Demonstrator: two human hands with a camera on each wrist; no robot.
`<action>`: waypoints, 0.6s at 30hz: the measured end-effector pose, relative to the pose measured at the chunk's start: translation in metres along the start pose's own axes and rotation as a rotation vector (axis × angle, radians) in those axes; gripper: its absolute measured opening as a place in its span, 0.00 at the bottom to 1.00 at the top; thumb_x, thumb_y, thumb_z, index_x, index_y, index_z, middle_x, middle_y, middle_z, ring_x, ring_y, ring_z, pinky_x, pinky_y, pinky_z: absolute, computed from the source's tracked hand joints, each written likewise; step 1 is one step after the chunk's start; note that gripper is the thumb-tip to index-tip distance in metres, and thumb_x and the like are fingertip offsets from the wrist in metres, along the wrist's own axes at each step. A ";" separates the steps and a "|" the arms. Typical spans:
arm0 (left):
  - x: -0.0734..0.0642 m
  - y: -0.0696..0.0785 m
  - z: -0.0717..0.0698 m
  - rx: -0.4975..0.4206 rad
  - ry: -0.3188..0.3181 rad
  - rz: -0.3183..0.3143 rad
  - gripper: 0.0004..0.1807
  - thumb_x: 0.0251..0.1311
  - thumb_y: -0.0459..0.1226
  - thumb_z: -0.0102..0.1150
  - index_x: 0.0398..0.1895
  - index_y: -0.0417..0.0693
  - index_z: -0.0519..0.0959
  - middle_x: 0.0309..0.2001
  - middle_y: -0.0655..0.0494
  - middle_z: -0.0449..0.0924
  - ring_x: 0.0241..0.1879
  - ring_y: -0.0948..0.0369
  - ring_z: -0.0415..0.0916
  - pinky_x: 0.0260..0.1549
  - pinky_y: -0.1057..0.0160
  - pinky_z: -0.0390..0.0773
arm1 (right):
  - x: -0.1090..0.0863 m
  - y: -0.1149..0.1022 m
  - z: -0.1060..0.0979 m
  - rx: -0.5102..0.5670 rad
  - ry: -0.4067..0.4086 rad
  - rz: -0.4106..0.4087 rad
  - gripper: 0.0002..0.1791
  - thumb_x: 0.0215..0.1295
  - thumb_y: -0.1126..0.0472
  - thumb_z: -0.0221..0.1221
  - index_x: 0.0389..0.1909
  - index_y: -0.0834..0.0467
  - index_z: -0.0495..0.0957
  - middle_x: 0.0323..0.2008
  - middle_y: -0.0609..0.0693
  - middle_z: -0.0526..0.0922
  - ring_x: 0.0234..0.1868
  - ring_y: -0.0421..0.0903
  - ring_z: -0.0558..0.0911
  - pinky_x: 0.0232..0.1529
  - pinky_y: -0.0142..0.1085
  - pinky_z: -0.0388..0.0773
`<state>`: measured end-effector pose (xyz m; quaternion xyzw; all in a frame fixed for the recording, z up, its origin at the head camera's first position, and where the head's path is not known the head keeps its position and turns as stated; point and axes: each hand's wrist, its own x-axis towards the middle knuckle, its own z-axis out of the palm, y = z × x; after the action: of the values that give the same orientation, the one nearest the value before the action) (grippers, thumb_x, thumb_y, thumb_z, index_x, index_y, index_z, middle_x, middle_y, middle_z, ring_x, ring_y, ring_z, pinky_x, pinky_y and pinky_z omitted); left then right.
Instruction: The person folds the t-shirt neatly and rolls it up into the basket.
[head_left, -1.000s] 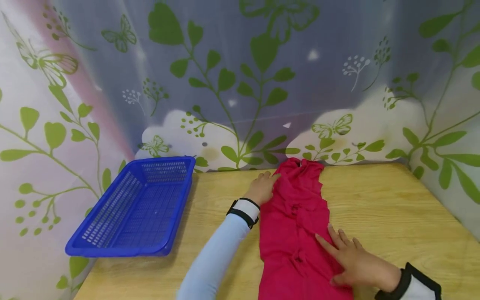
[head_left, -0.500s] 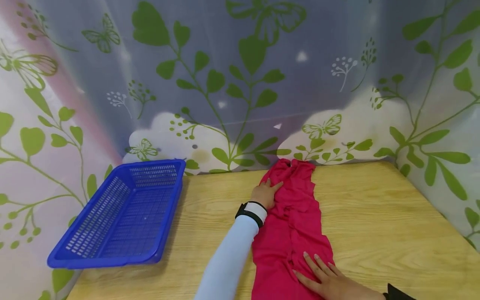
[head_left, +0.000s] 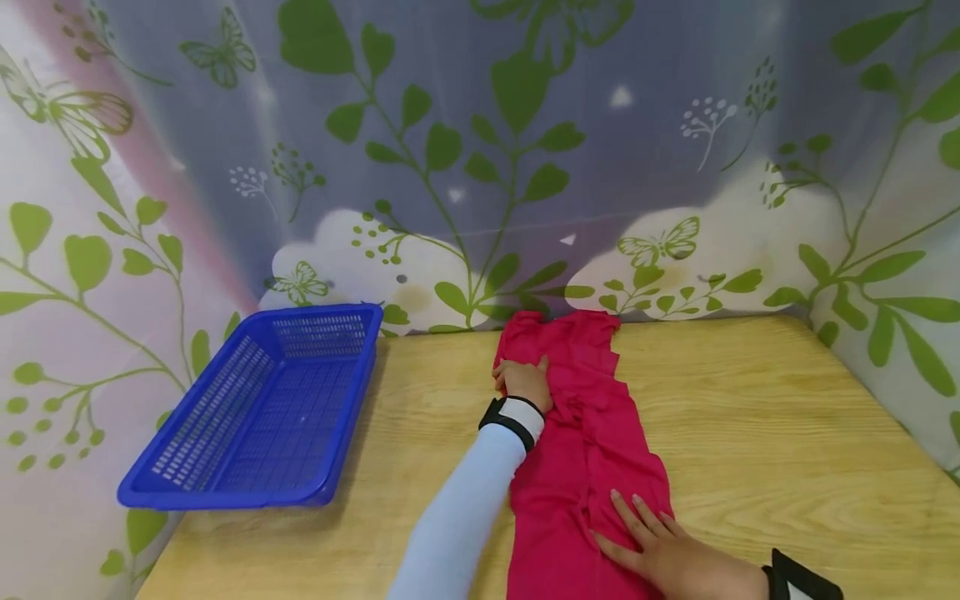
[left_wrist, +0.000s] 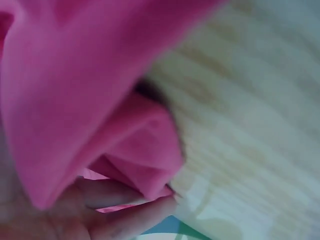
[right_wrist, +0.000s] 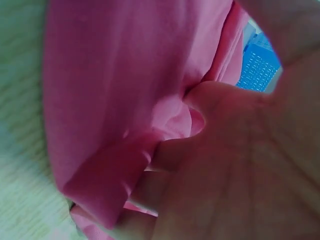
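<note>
One blue basket (head_left: 292,425) on surface (head_left: 787,433), at nine o'clock from pinkish-red cloth (head_left: 592,450). We see left hand (head_left: 525,383) touching cloth's ten o'clock edge; whether pinching, we cannot tell. Rumpled cloth runs twelve to six. Right hand (head_left: 663,554), fingers spread, rests on it at five o'clock.

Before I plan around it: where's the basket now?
In the head view, the basket is at the left end of the table, left of the cloth and left hand, its far edge near the patterned backdrop.
</note>
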<state>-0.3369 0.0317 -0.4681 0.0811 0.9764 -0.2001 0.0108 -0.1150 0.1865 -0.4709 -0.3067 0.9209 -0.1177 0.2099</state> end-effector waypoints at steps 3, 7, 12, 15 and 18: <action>0.003 -0.004 0.004 -0.042 -0.020 -0.002 0.38 0.54 0.55 0.52 0.70 0.77 0.52 0.55 0.53 0.78 0.53 0.43 0.71 0.36 0.56 0.77 | 0.001 0.001 -0.001 -0.010 -0.007 -0.023 0.47 0.48 0.27 0.54 0.70 0.38 0.55 0.71 0.63 0.48 0.69 0.66 0.51 0.59 0.64 0.59; 0.007 -0.017 0.011 -0.119 -0.011 0.038 0.39 0.53 0.54 0.53 0.70 0.78 0.52 0.53 0.49 0.79 0.56 0.47 0.66 0.37 0.58 0.74 | 0.001 0.000 -0.005 -0.035 0.007 -0.072 0.48 0.47 0.24 0.51 0.70 0.38 0.55 0.71 0.62 0.49 0.69 0.67 0.51 0.59 0.64 0.59; 0.007 -0.028 0.015 -0.152 0.013 0.089 0.38 0.53 0.52 0.52 0.70 0.77 0.53 0.51 0.43 0.78 0.57 0.49 0.64 0.46 0.59 0.71 | 0.000 -0.004 -0.012 -0.048 0.019 -0.093 0.49 0.45 0.24 0.53 0.70 0.37 0.55 0.72 0.60 0.50 0.69 0.66 0.53 0.60 0.62 0.59; 0.008 -0.033 0.017 -0.225 0.012 0.123 0.39 0.52 0.49 0.53 0.70 0.74 0.53 0.55 0.40 0.75 0.59 0.48 0.63 0.47 0.58 0.73 | 0.001 -0.005 -0.014 -0.018 0.002 -0.070 0.50 0.43 0.25 0.57 0.69 0.35 0.54 0.72 0.59 0.48 0.70 0.65 0.50 0.62 0.62 0.57; 0.005 -0.043 0.016 -0.354 -0.001 0.162 0.41 0.53 0.44 0.53 0.72 0.69 0.50 0.63 0.34 0.65 0.62 0.46 0.62 0.45 0.56 0.76 | 0.003 -0.005 -0.015 0.008 -0.001 -0.069 0.51 0.42 0.26 0.59 0.69 0.35 0.54 0.73 0.58 0.47 0.71 0.66 0.49 0.63 0.62 0.55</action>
<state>-0.3489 -0.0131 -0.4663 0.1563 0.9866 -0.0237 0.0413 -0.1217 0.1821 -0.4565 -0.3375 0.9092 -0.1286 0.2074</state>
